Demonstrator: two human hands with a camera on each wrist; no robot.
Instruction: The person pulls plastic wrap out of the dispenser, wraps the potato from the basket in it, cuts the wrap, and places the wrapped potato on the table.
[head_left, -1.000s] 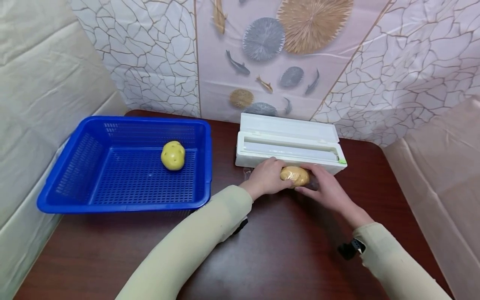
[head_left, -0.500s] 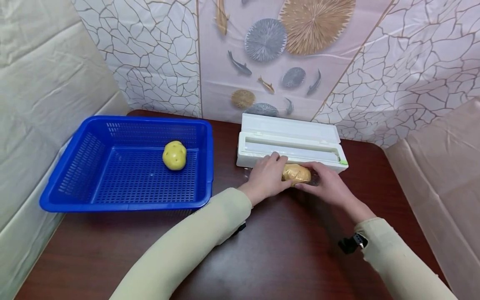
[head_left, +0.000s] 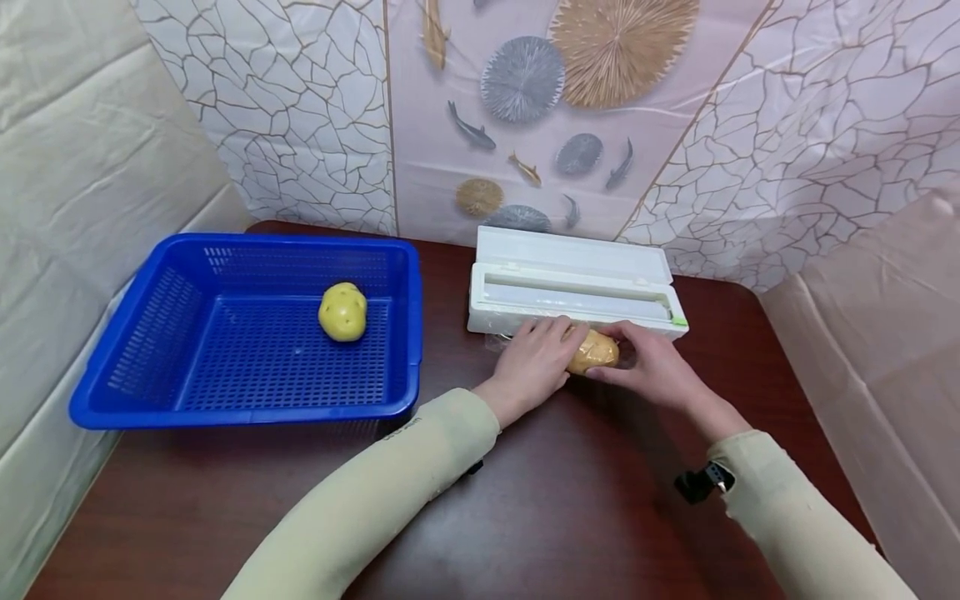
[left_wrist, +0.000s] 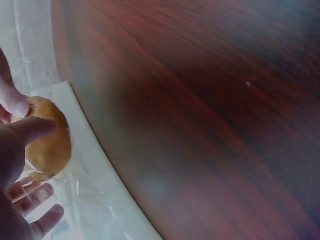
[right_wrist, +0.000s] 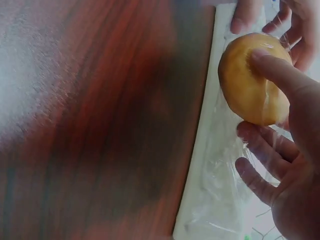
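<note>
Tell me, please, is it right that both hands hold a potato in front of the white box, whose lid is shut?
Not quite: the lid is open, as the head view shows. The left hand and right hand do hold a potato in front of the white box.

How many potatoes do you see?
2. One potato is in the blue basket. The other potato is between the left hand and right hand, near the white box. I see no others.
</note>
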